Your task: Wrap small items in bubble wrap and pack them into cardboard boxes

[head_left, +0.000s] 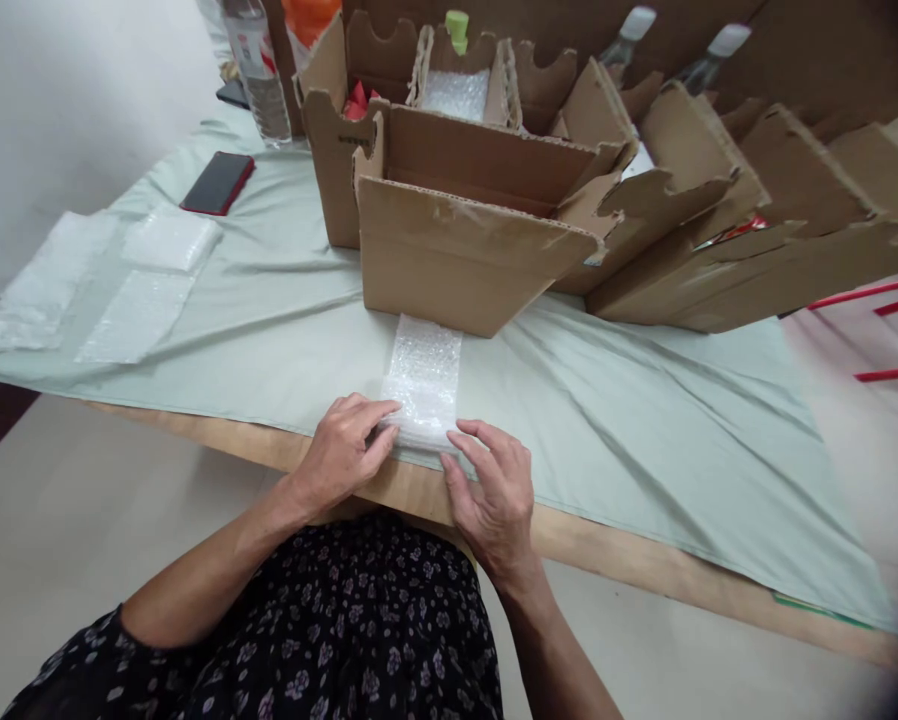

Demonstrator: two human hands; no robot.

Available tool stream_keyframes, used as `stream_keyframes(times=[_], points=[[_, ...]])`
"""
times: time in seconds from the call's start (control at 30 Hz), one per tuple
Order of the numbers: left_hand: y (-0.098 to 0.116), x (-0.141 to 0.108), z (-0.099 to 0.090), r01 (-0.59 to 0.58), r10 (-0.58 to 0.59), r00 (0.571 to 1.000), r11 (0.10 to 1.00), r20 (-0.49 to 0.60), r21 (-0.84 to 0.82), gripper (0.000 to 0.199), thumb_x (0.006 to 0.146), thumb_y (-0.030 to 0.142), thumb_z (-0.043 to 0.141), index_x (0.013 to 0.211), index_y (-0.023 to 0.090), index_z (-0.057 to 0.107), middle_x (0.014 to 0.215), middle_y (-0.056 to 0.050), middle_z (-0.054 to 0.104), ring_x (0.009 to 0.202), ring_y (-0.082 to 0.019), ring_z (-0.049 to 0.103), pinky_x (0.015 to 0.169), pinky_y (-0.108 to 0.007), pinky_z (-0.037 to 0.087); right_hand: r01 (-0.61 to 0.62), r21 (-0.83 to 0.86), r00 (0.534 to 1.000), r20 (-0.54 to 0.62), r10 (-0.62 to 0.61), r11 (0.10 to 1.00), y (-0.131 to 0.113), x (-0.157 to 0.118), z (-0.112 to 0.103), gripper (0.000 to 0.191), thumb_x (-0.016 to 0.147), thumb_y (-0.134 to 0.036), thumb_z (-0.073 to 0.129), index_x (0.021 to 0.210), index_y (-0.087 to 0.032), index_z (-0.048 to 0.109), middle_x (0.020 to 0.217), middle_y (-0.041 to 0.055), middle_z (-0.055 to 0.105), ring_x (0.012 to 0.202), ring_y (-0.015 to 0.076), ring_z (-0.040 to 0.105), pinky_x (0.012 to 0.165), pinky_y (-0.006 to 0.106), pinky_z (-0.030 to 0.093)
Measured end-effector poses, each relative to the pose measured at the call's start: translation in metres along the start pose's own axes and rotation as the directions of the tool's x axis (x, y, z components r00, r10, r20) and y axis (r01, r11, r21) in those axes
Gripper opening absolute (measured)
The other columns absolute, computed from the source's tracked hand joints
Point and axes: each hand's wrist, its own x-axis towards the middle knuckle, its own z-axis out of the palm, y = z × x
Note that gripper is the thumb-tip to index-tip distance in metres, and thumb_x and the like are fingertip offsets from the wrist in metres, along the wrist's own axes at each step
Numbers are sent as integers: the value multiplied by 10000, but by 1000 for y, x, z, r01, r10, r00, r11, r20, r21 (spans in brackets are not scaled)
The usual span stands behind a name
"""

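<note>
A strip of clear bubble wrap point(423, 375) lies on the cloth near the table's front edge, its near end folded into a thicker layer. My left hand point(348, 445) pinches the left side of that fold between thumb and fingers. At the right corner, my right hand point(494, 485) has the fold between its thumb and fingertips, with a loose grip. The far end of the strip reaches the foot of a cardboard box point(464, 255).
More bubble wrap pieces point(138, 315) and a wider sheet point(44, 280) lie at left. Behind them are a phone point(218, 183) and a water bottle point(258, 75). Several open cardboard compartments point(666, 190) line the back and right. A pale green cloth point(644, 420) covers the table.
</note>
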Motion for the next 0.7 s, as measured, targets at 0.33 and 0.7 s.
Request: stream_keyframes(times=[0.33, 0.7], points=[[-2, -1, -1, -18, 18, 1000, 1000, -10, 6, 306, 970, 263, 638, 1250, 140, 662, 1256, -170, 642, 1137, -278, 642, 956, -450, 563, 96, -54, 957, 278, -78, 994, 14, 15, 14, 235, 1004, -138, 563, 1190, -203, 691, 1185, 93, 767, 1128, 278, 669, 924, 441, 495], [-6, 14, 1, -11, 10, 999, 1000, 31, 18, 227, 963, 214, 649, 1175, 137, 677, 952, -77, 724, 882, -229, 652, 833, -408, 547, -49, -37, 988, 142, 54, 998, 14, 12, 4, 268, 1027, -250, 567, 1280, -199, 639, 1252, 135, 715, 1129, 277, 665, 924, 437, 516]])
